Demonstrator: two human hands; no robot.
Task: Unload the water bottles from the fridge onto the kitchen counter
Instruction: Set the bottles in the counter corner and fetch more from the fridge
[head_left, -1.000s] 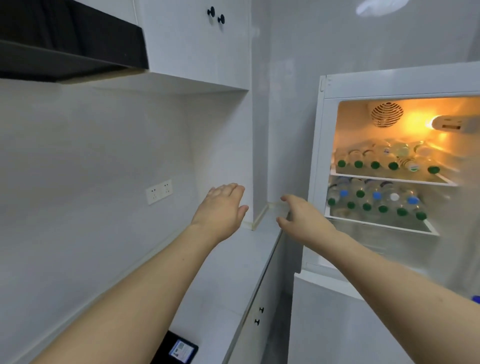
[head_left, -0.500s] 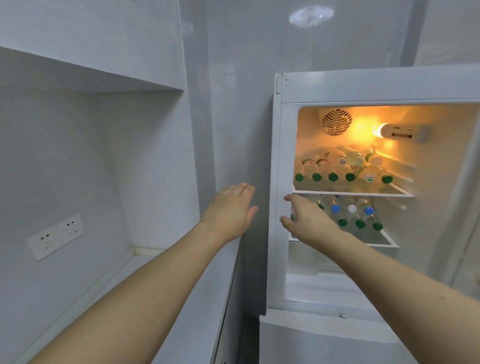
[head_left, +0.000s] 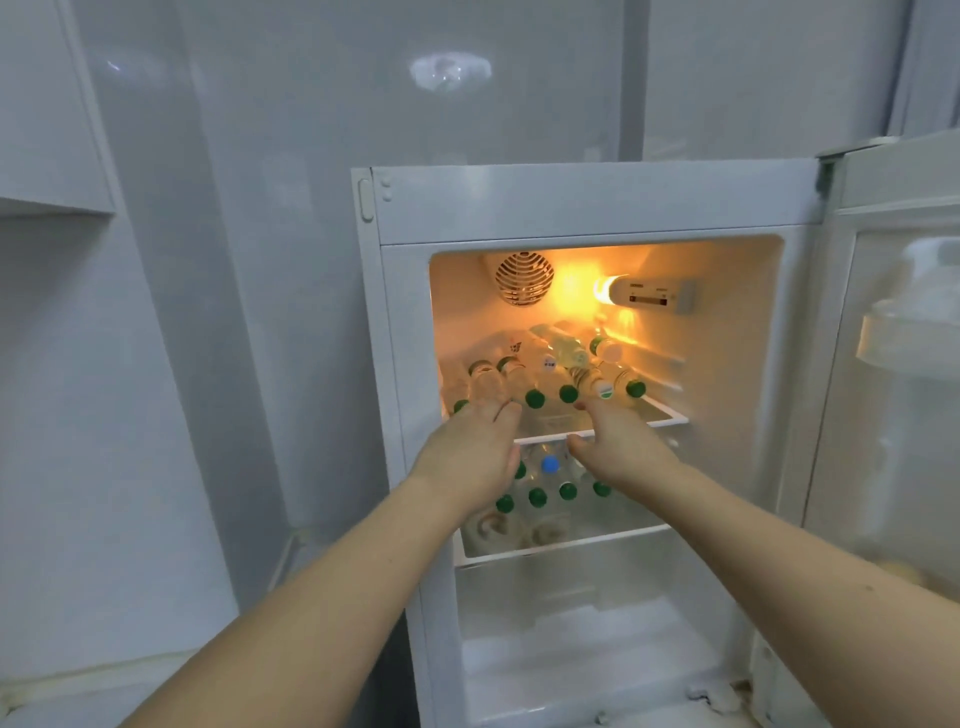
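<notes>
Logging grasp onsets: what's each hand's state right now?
Left hand: open, reaching at the top-shelf bottles, holding nothing.
Right hand: open, holding nothing.

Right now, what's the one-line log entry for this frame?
phase: reaching | left hand: open at upper shelf | right hand: open, same shelf | water bottles: none gripped | fridge: open

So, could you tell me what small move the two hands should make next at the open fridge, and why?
Probably each hand should close round a green-capped bottle on the upper shelf. Both the left hand and the right hand are open at the shelf's front edge, with capped bottles lying neck-out just beyond the fingertips, and neither holds anything yet.
</notes>
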